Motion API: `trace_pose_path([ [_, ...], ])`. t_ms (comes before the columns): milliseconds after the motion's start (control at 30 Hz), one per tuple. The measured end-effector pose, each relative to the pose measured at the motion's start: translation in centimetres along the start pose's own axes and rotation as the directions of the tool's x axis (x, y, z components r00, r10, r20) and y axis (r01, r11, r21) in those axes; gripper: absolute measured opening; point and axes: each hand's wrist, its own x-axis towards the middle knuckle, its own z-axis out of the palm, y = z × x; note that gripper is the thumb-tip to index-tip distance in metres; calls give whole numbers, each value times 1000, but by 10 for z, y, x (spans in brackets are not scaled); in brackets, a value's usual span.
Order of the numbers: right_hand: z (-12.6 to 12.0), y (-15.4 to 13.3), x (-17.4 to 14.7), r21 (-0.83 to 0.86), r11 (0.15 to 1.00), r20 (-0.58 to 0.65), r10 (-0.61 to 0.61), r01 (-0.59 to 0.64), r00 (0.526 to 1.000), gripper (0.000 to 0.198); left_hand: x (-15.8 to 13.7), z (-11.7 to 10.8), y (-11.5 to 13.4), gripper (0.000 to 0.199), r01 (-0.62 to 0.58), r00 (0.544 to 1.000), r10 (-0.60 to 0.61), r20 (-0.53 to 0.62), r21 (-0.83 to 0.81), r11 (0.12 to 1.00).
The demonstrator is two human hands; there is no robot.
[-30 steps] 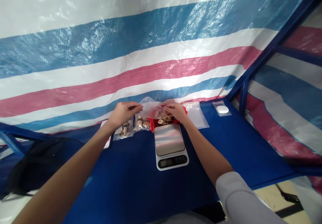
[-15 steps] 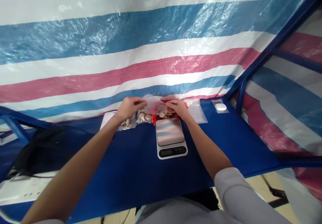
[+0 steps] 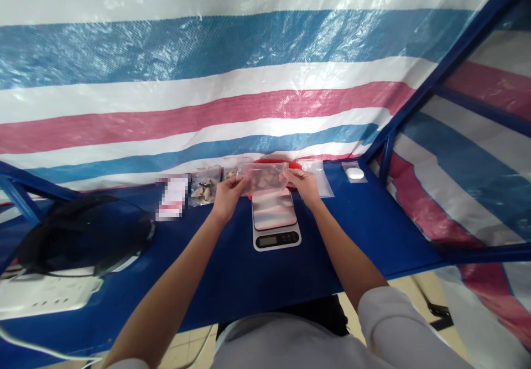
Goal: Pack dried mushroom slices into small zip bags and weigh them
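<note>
Between my hands a clear plastic bag [image 3: 265, 175] is stretched flat, with brownish pieces showing through it. My left hand [image 3: 229, 195] pinches the bag's left end. At its right end, the fingers of my right hand [image 3: 305, 185] are closed on it. Below and nearer to me lies a white kitchen scale [image 3: 274, 214] with a mirror-like plate and a dark display strip. Something red [image 3: 286, 162], a tray or bag, lies behind the held bag and is mostly hidden; whether the brown pieces lie in it or in the held bag, I cannot tell.
Left of my hands stand a filled clear bag of pale brown pieces [image 3: 203, 189], another partly hidden bag, and a blurred-out phone-like item [image 3: 173, 197]. Flat clear bags [image 3: 326, 181] and a white oval object [image 3: 355, 173] lie right. A black item [image 3: 87, 236] and power strip [image 3: 45, 297] are far left.
My hands have come nearer to me with the plastic bag, which is now stretched flat instead of crumpled. My left hand has moved off the filled bags. The view has shifted slightly.
</note>
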Motion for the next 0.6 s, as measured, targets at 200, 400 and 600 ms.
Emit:
trace_pose_path([
  [200,-13,-6,-4,-110,994,39,4,0,999,47,-8,6,-10,56,87,995,-77,71,-162,983],
  [400,-20,-10,-8,-140,990,87,7,5,996,44,2,0,-6,53,50,999,-48,23,-88,995],
  [600,-26,-12,-8,-180,984,87,21,-5,996,45,1,-7,-5,58,73,994,-72,84,-1,997],
])
